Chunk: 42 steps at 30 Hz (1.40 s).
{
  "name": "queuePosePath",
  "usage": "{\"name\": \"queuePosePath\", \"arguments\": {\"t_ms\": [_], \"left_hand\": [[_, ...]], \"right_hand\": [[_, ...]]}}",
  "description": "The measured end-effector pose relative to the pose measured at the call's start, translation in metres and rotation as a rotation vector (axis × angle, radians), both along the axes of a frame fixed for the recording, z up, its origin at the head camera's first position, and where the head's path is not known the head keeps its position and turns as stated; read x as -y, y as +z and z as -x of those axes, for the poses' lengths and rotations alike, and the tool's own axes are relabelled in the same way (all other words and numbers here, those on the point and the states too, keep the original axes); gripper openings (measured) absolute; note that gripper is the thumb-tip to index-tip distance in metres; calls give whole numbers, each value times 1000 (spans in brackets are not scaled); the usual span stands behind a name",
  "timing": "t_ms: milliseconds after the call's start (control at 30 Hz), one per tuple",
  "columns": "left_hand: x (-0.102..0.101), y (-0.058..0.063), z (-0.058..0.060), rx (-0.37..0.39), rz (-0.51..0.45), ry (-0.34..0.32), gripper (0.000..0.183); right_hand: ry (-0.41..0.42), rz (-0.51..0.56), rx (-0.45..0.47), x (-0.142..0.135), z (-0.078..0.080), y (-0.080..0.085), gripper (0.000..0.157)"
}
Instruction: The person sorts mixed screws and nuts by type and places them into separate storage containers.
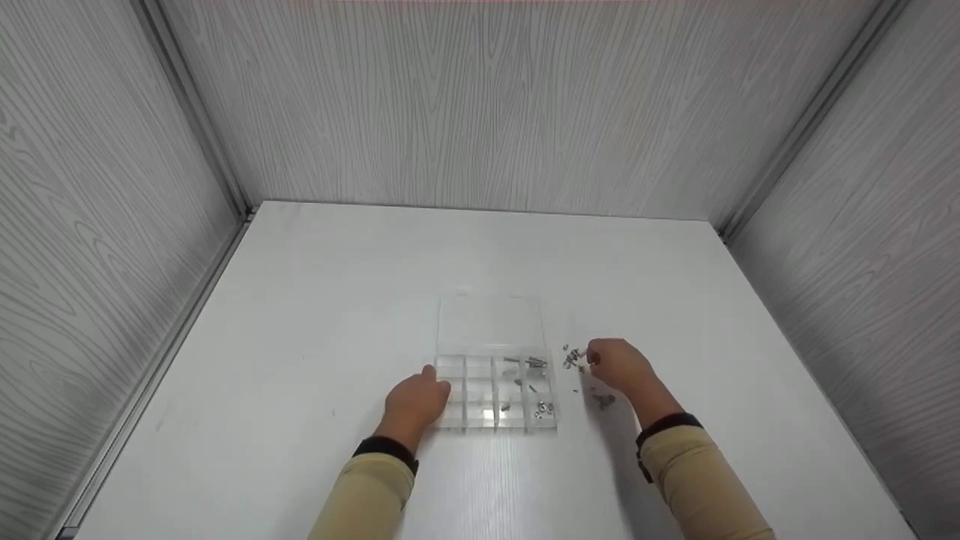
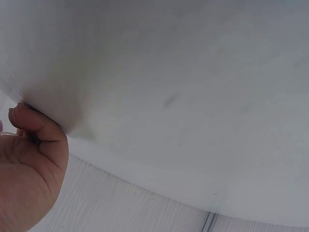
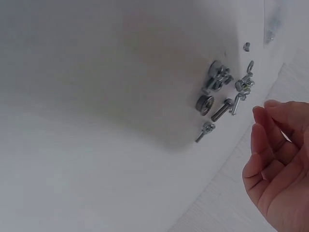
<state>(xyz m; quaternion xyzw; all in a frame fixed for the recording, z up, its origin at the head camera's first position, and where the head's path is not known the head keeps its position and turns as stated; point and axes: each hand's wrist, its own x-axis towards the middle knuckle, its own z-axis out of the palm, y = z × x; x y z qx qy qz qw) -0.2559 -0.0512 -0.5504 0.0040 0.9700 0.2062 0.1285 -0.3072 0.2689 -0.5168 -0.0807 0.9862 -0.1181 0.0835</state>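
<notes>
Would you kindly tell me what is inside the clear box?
The box holds screws and nuts in its right columns; the left hand hides part of its leftmost column.

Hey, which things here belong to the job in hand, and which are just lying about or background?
Seem to belong:
clear divided box, lid open
screws and nuts in its compartments
loose fasteners near the right hand
left hand, holding the box's side

Just background:
table
back wall panel
dark wristbands
</notes>
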Motion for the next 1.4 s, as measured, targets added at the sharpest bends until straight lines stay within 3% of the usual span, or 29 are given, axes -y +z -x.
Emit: {"name": "queuePosePath", "arguments": {"t_ms": [267,600,833,1133,1400], "left_hand": [[0,-5,3,-17,12,13,56],[0,-7,5,-28,23,18,56],[-1,-3,2,-36,20,15,53],[0,1,0,-13,-17,26,55],[0,3,-2,-33,-25,33,56]], "right_hand": [[-83,-72,82,-6,-2,-6,11],[-94,-113,86,-7,-1,-17,5],[-98,-132,102,1,1,-12,6],[16,-89,-71,34,5,11,11],[119,-15,-80,77,6,16,8]]}}
